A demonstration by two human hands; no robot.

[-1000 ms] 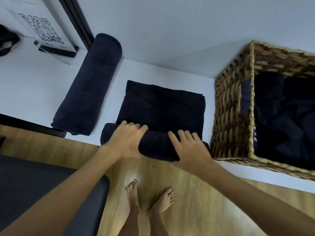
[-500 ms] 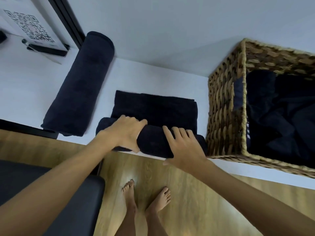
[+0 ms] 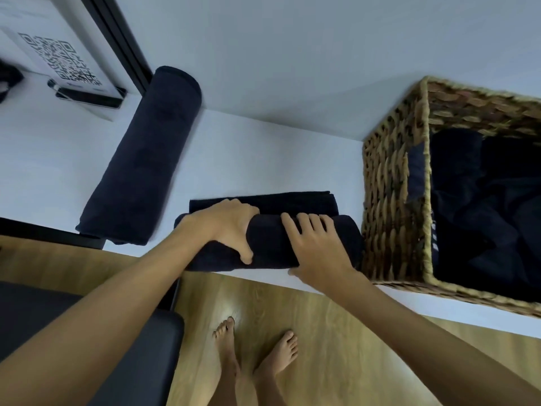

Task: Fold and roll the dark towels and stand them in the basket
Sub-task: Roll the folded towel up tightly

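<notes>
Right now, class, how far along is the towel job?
Done: one rolled towel lies on the table. In hand: left hand and right hand roll the second towel, a flat strip remaining. Left: standing both in the basket, which holds loose dark cloth.

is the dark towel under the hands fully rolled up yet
Not quite: the dark towel roll under both hands leaves a flat folded strip unrolled behind it.
</notes>
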